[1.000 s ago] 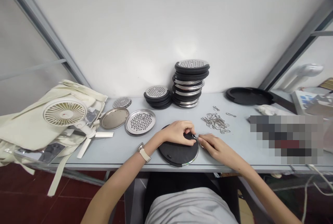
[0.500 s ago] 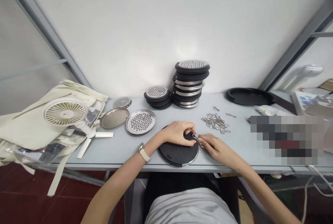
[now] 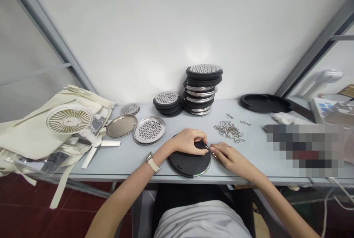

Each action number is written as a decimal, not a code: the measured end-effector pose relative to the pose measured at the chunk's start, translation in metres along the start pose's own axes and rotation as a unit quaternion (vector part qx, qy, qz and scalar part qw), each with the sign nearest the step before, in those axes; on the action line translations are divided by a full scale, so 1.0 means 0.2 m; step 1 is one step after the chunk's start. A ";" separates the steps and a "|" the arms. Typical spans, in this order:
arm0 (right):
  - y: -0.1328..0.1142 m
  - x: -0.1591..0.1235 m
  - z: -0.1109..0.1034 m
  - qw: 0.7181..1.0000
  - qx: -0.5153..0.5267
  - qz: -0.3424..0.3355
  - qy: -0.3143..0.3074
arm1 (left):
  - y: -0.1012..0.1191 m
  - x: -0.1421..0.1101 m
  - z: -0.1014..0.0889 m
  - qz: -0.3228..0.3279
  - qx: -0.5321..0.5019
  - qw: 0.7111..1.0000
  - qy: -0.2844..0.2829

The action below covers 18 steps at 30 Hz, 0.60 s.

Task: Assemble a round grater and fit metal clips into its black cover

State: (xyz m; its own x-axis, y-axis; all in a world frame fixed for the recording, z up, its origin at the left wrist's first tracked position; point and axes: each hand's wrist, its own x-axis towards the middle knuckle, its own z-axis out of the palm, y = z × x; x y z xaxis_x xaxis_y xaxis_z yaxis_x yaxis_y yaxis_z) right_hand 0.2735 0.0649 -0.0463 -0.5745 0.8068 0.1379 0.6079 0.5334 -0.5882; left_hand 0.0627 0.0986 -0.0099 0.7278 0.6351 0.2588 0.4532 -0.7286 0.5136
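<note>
A round black disc (image 3: 188, 162) with a shiny metal rim lies flat near the table's front edge. My left hand (image 3: 189, 140) rests on its far edge, fingers curled and pressing on the black tab there. My right hand (image 3: 225, 154) sits at the disc's right side, fingers pinched on a small metal clip (image 3: 207, 145) at that tab. The two hands almost touch. A loose pile of metal clips (image 3: 229, 130) lies just beyond my right hand.
A tall stack of black-and-metal discs (image 3: 203, 88) and a lower stack (image 3: 167, 102) stand by the wall. Metal grater plates (image 3: 149, 129) lie left of centre. A white fan (image 3: 69, 119) on cream bags is far left, a black tray (image 3: 264, 102) back right.
</note>
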 end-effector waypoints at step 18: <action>-0.04 0.01 0.00 1.000 -0.010 0.003 0.016 | 0.01 -0.01 0.00 -0.019 0.015 1.000 0.013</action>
State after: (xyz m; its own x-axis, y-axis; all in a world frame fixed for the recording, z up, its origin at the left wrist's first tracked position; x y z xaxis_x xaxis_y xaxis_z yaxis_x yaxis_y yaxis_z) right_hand 0.2670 0.0619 -0.0414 -0.5522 0.8182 0.1602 0.6227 0.5325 -0.5732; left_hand 0.0627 0.0967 -0.0090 0.6966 0.6680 0.2618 0.4950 -0.7116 0.4986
